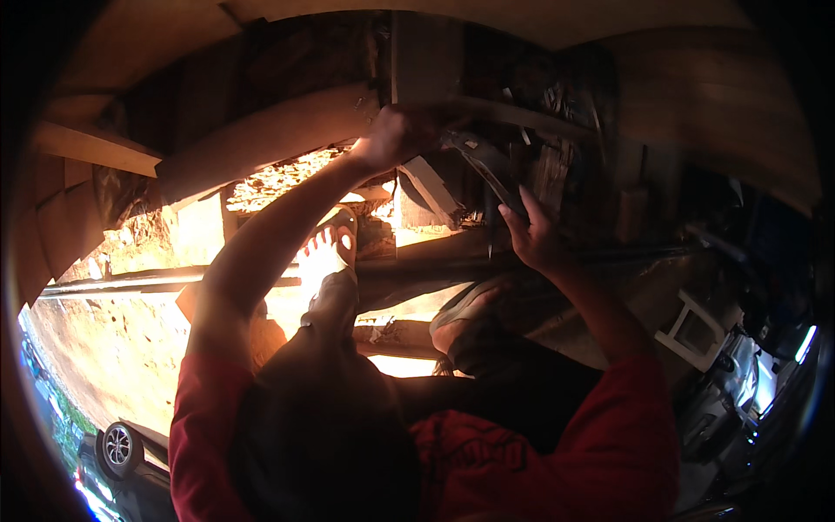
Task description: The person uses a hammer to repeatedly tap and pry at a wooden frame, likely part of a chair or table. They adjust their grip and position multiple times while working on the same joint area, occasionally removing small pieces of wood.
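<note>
My left hand [391,139] reaches forward, closed on the end of a dark curved wooden piece [513,113] that stretches off to the right. Its fingers are partly lost in shadow. Lower and to the right, my right hand [537,233] grips the near end of a long, narrow tool [489,167], one finger lying along it. The tool slants up and left toward my left hand; its exact kind is too dark to make out. Just beneath them a cut wooden block [428,190] leans at an angle.
A broad curved board [270,135] lies at the left, beside a wooden bar [96,148]. Wood chips [283,178] cover the sunlit ground near my sandalled foot [326,252]. A long dark bar [417,271] crosses in front of me. A pale stool [691,331] stands right.
</note>
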Action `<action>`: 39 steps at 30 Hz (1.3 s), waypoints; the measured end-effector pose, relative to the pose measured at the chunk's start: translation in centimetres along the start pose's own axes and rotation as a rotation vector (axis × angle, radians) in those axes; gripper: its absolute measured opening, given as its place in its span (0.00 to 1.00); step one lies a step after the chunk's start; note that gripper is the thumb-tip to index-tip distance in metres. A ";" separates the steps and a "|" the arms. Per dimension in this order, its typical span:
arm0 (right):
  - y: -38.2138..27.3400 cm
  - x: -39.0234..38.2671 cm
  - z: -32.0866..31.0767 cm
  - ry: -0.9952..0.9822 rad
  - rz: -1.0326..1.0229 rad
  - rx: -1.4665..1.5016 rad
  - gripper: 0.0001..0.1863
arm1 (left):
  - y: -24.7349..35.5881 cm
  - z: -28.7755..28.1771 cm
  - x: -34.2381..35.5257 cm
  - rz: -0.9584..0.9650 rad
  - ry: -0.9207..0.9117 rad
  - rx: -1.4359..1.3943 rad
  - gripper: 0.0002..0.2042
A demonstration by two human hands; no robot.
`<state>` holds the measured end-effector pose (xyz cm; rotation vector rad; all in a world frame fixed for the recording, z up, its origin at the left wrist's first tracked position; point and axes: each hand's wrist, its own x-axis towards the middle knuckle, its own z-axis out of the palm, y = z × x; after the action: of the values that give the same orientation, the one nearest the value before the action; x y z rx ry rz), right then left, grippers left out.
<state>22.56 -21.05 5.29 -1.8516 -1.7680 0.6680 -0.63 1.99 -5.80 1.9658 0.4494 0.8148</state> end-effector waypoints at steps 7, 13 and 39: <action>0.4 -0.4 0.4 0.080 -0.054 -0.052 0.24 | -0.9 0.3 0.0 0.145 0.050 0.099 0.05; 0.9 -0.5 0.5 0.066 0.010 0.048 0.24 | -0.2 0.7 -0.4 -0.033 0.031 0.055 0.07; 0.2 -1.1 -0.3 -0.028 0.114 0.085 0.22 | 1.3 0.2 -0.3 0.011 -0.051 0.111 0.30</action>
<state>22.89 -22.13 5.41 -1.9040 -1.6343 0.8032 -0.71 0.99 -4.86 2.0881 0.4627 0.7583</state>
